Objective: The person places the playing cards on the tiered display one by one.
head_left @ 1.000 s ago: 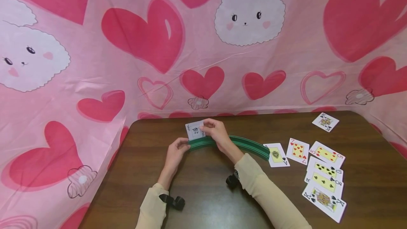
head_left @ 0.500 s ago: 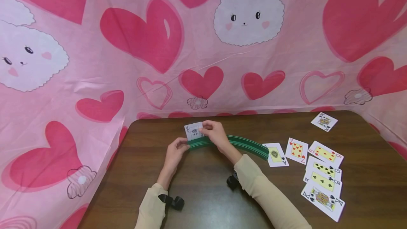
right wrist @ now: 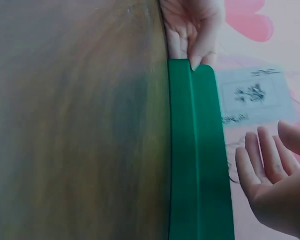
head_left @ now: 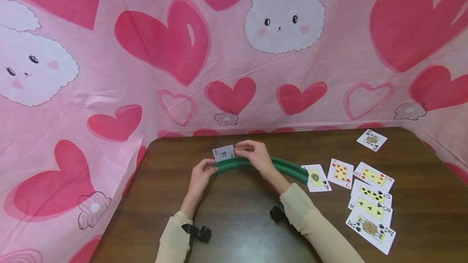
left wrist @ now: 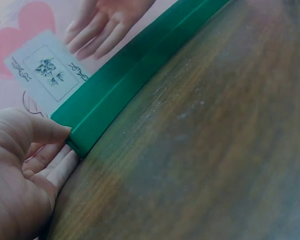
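A green curved card holder [head_left: 289,168] stands on the table. My left hand [head_left: 200,177] pinches its left end between thumb and fingers, plainly seen in the left wrist view. Upright in the holder near that end is a joker-like playing card [head_left: 224,154], its lower edge hidden in the slot. Just right of the card, behind the holder, is my right hand [head_left: 257,157]. In the right wrist view its fingers [right wrist: 270,155] are spread and relaxed, apart from the card, and hold nothing.
Face-up on the wooden table [head_left: 153,198], an ace [head_left: 317,178] lies at the holder's right end. Farther right lie a seven of hearts [head_left: 341,173], a five of diamonds [head_left: 374,175], a king of spades [head_left: 371,228] and several others. Behind the table hangs a pink curtain [head_left: 146,72].
The card sits lower in the holder than before. My right hand has let go of it and moved slightly right. My left hand has stayed on the holder's end.
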Tool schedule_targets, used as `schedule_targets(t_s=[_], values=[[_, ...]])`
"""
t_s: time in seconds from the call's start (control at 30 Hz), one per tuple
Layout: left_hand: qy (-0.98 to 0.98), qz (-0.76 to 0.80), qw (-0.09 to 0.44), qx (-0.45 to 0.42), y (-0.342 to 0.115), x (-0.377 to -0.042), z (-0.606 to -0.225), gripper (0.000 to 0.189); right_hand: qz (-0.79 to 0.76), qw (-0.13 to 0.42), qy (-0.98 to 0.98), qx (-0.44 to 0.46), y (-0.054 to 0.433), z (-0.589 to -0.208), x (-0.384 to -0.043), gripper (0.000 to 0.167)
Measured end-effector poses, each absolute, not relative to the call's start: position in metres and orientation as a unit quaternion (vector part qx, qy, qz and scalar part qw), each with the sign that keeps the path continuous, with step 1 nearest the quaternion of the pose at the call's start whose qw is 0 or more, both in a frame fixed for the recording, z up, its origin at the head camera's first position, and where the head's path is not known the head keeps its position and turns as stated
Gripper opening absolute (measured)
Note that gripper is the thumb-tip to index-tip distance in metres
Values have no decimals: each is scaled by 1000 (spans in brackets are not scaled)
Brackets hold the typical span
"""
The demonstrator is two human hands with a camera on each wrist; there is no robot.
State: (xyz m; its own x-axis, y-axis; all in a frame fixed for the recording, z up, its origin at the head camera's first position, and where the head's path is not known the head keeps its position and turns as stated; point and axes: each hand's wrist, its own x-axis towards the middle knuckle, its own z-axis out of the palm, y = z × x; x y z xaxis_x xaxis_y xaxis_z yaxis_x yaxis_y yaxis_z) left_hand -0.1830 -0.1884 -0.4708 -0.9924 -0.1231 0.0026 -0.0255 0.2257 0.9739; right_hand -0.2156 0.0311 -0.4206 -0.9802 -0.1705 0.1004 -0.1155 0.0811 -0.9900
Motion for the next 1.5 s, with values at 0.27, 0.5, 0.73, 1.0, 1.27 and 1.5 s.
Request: schedule_targets(t_s=[0.27,0.5,0.73,1.0,1.27,1.5], values=[[-781,-622,36,46,-189,-182,-469,22,-662,4,744,-89,76,-417,-203,33],[-777,-627,30,48,-188,-183,-471,22,-673,9,736,-73,112,-416,-194,35],[-772,-634,27,42,-188,-181,-468,24,-684,10,725,-73,142,-415,-188,36],[-774,-631,23,44,-189,-184,-473,25,-706,3,705,-69,168,-410,-182,35],[-777,-627,17,47,-190,-184,-473,25,-694,-19,717,-61,192,-405,-176,36],[-778,-626,22,45,-189,-182,-470,25,-727,-28,685,-23,221,-408,-174,13]])
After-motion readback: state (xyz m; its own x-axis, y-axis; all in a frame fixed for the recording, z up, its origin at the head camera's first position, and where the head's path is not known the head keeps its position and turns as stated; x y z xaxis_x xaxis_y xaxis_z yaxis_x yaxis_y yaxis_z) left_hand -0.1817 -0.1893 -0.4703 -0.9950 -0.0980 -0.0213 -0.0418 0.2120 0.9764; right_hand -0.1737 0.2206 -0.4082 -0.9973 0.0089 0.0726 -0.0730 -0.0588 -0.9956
